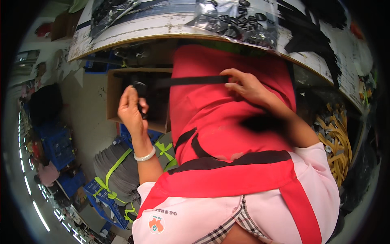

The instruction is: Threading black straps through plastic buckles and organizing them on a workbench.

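A black webbing strap [195, 81] is stretched sideways between my two hands, above the red apron [219, 110] on my lap. My left hand [132, 107] is closed on a black plastic buckle [139, 87] at the strap's left end. The strap's other end is pinched between the thumb and fingers of my right hand [248, 87]. A dark, motion-smeared shape [262, 123] hangs beside my right forearm; what it is I cannot make out.
An open cardboard box [112, 95] with dark contents stands below my left hand. On the worktable [166, 27] ahead lie a clear bag of black buckles [239, 20] and black strips [313, 34]. Grey bundles tied with lime ribbon [111, 166] sit at left, tan strips [337, 142] at right.
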### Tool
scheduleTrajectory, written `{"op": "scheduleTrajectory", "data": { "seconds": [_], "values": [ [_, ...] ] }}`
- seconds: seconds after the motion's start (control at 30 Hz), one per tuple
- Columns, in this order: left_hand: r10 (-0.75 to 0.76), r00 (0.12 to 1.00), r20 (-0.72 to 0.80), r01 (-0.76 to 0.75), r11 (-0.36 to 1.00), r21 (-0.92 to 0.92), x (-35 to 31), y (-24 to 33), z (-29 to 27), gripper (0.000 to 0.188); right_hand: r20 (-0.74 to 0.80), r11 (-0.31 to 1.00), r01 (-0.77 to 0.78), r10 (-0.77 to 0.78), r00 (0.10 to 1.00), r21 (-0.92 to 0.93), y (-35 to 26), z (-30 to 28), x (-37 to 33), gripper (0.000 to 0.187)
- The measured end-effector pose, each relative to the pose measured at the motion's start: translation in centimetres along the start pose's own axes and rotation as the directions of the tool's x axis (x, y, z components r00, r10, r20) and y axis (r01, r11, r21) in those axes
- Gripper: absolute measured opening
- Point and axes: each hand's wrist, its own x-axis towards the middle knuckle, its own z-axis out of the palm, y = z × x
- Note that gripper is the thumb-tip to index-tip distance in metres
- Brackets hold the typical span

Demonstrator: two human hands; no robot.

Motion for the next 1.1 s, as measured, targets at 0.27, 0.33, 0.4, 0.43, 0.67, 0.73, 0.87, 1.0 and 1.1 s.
{"op": "scheduleTrajectory", "data": {
  "seconds": [0.27,0.33,0.4,0.43,0.67,0.73,0.87,1.0,1.1],
  "values": [
    [-0.039,0.995,0.086,0.031,0.995,0.091,-1.2,-1.9,-0.7,0.035,0.159,0.994,0.114,-0.112,0.981,-0.003,-1.7,1.8,0.2,0.026],
    [-0.189,0.933,0.307,0.192,0.981,0.021,-3.5,-3.0,4.9,0.037,0.174,0.989,0.148,-0.148,0.974,0.012,-3.1,2.6,0.6,0.026],
    [-0.269,0.787,0.555,0.243,0.962,0.122,-4.9,-4.0,8.4,0.043,0.222,0.965,0.252,-0.231,0.947,-0.073,-4.7,3.0,0.8,0.024],
    [-0.172,0.782,0.598,0.197,0.98,0.025,-5.7,-4.6,10.4,0.05,0.269,0.935,0.315,-0.265,0.926,-0.162,-5.7,3.0,0.5,0.019],
    [-0.418,0.608,0.675,0.529,0.847,0.048,-3.9,-4.6,12.6,0.058,0.06,0.926,0.108,-0.138,0.989,0.362,-2.6,1.2,-0.2,0.019],
    [-0.46,0.62,0.636,0.57,0.821,0.038,-3.8,-4.6,12.8,0.054,0.056,0.913,0.043,-0.072,0.996,0.405,-2.3,0.2,0.0,0.021],
    [-0.397,0.641,0.657,0.462,0.883,0.083,-4.2,-5.4,13.7,0.046,0.043,0.921,0.037,-0.059,0.997,0.388,-1.8,0.1,-0.2,0.02],
    [-0.292,0.668,0.685,0.243,0.955,0.17,-4.7,-5.8,14.9,0.044,0.025,0.948,0.073,-0.085,0.996,0.311,-1.3,0.1,-0.1,0.017],
    [-0.287,0.63,0.722,0.235,0.956,0.175,-4.3,-5.3,15.3,0.046,0.077,0.9,-0.01,-0.027,0.997,0.436,-1.3,-1.1,-0.2,0.018]
  ]
}}
